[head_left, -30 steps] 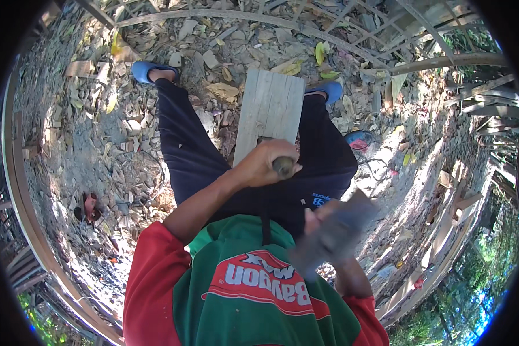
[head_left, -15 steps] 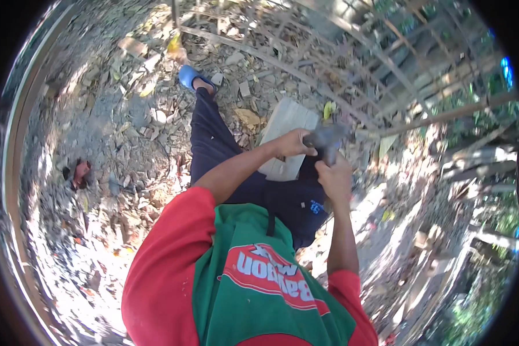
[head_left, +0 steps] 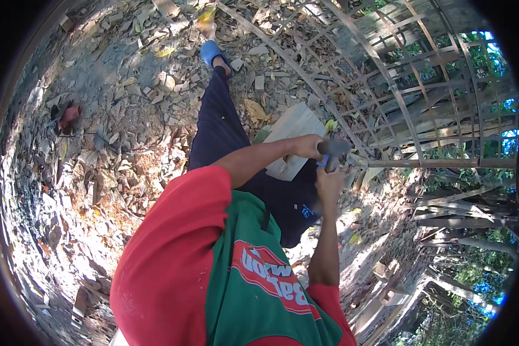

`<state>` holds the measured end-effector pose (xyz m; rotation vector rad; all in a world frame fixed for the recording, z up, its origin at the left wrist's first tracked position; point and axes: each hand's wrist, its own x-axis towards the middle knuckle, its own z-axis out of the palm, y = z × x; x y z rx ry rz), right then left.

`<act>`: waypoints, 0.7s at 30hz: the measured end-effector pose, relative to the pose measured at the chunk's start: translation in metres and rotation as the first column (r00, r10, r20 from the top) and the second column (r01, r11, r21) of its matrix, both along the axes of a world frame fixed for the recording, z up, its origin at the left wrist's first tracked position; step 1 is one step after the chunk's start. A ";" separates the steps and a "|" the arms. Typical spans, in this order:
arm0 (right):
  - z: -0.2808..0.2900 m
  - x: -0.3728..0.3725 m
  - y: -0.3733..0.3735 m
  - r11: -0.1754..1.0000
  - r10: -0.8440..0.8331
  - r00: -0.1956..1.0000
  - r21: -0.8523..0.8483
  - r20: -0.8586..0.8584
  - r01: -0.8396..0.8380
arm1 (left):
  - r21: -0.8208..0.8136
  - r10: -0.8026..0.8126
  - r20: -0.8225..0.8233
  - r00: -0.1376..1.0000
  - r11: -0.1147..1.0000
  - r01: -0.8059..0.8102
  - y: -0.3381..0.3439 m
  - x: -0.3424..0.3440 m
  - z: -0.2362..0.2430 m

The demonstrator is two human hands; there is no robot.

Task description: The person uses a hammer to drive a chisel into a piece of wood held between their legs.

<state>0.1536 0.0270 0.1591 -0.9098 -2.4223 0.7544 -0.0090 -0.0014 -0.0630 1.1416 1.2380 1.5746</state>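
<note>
My right hand (head_left: pixel 330 183) is closed round the lower part of a dark grey hammer (head_left: pixel 337 148), its head upward; motion blur softens its outline. My left hand (head_left: pixel 307 146) is closed just to the left of the hammer head, fingers against its end; what lies inside them is hidden. A bit of blue shows between the two hands. Below and left of them a pale wooden board (head_left: pixel 294 123) lies slanted beside my outstretched leg, its near end partly covered by my left forearm.
A lattice of bamboo or wooden strips (head_left: pixel 380 86) stands at the far right. My leg in dark trousers (head_left: pixel 216 115) ends in a blue clog (head_left: pixel 212 53). Dry leaves and wood chips litter the ground, with a reddish-brown object (head_left: pixel 69 118) at left.
The whole view has shifted and turned, showing more of the lattice. My hands stay close together at the hammer, which appears less blurred now.
</note>
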 end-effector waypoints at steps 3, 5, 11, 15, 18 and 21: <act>-0.029 0.014 0.001 0.990 0.138 0.933 -0.081 0.332 -0.117 | 0.047 0.045 -0.108 0.993 0.998 -0.040 0.005 0.029 0.019; 0.000 0.015 0.014 0.990 0.088 0.959 -0.127 0.269 -0.055 | 0.048 0.057 -0.031 0.998 0.997 -0.056 0.000 0.030 0.019; 0.214 0.052 0.087 0.841 0.532 0.682 0.218 -0.503 -0.495 | 0.027 0.041 0.031 0.999 0.999 -0.042 -0.005 0.026 0.014; 0.152 0.040 0.065 0.976 0.183 0.575 0.076 -0.798 -0.206 | 0.032 0.026 0.012 1.000 0.999 -0.026 -0.001 0.026 0.006; -0.015 0.020 0.013 0.996 0.039 0.998 0.084 0.057 -0.043 | 0.037 0.034 0.006 0.999 0.999 -0.034 -0.004 0.030 0.014; -0.052 0.018 0.015 0.974 0.143 0.970 0.146 0.196 -0.173 | 0.102 0.139 -0.090 0.986 0.986 -0.129 -0.009 0.032 0.022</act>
